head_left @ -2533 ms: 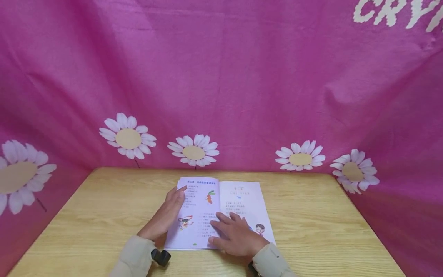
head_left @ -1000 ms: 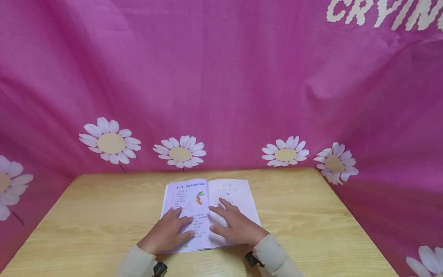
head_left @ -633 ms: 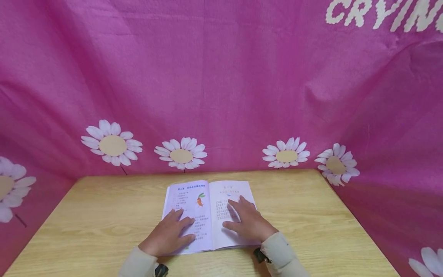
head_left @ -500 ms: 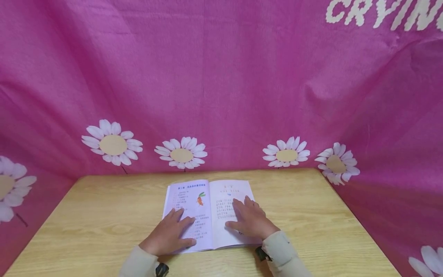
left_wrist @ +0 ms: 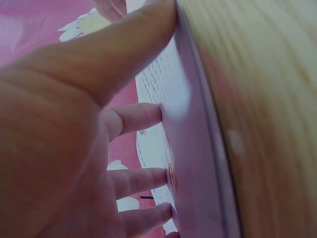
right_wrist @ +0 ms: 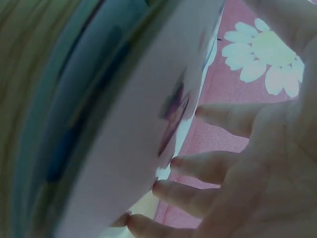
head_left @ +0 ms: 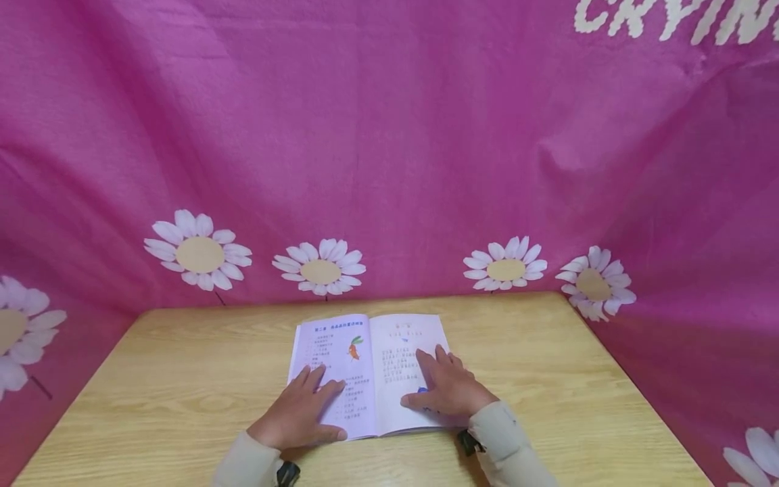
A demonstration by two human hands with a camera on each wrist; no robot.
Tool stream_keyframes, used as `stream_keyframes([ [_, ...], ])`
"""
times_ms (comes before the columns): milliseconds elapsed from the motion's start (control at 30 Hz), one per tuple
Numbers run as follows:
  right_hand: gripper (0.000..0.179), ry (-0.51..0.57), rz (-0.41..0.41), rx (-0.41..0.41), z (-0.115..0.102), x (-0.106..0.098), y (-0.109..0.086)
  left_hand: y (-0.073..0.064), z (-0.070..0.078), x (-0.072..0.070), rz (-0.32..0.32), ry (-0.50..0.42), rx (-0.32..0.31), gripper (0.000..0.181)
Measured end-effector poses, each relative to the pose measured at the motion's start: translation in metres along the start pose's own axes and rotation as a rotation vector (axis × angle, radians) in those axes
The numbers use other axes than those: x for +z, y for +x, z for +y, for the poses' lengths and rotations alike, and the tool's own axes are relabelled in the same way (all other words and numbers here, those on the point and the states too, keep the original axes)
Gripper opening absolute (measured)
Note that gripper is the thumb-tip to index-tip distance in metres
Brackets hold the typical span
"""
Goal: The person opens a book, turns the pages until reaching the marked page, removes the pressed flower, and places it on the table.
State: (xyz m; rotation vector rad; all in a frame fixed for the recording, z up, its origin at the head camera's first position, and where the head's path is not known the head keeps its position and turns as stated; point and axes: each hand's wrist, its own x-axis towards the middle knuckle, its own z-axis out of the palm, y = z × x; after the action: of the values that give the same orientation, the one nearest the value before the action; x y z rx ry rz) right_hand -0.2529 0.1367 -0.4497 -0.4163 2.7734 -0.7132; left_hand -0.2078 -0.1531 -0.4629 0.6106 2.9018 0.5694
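An open booklet [head_left: 389, 338] lies on the wooden table, its left page lilac with a carrot picture [head_left: 355, 348] and lines of print. The right page is white, with print and a blue picture partly under the hand. My left hand [head_left: 299, 414] rests spread on the lower left page, thumb near the bottom edge. In the left wrist view its fingertips [left_wrist: 154, 113] touch the page. My right hand [head_left: 453, 387] lies spread over the lower right page, thumb pointing toward the fold. The right wrist view shows its fingertips [right_wrist: 181, 163] on the paper, with the page edges fanned slightly.
The wooden table [head_left: 170, 385] extends to both sides of the booklet. Behind it and at both sides hangs a pink cloth [head_left: 402, 149] with printed daisies and white letters. A dark strap piece [head_left: 287, 473] sits at the left wrist, by a light sleeve.
The left hand has gone from the left page's outer edge to its lower part. The right hand has slid rightward from near the fold onto the right page, uncovering the print there.
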Motion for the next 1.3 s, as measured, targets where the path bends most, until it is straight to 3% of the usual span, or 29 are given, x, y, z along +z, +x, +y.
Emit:
stream_keyframes([
  [233, 0.105, -0.006, 0.000, 0.044, -0.0011, 0.0010, -0.0012, 0.0004, 0.0004, 0.0000, -0.009, 0.007, -0.007, 0.078],
  [433, 0.108, -0.015, -0.002, 0.048, -0.0026, 0.0017, -0.0008, 0.0015, 0.0018, 0.0002, -0.030, 0.009, -0.052, 0.080],
  [1300, 0.109, -0.093, 0.010, 0.068, -0.0003, 0.0091, 0.0042, 0.0039, 0.0035, -0.0007, -0.034, 0.038, -0.044, 0.079],
])
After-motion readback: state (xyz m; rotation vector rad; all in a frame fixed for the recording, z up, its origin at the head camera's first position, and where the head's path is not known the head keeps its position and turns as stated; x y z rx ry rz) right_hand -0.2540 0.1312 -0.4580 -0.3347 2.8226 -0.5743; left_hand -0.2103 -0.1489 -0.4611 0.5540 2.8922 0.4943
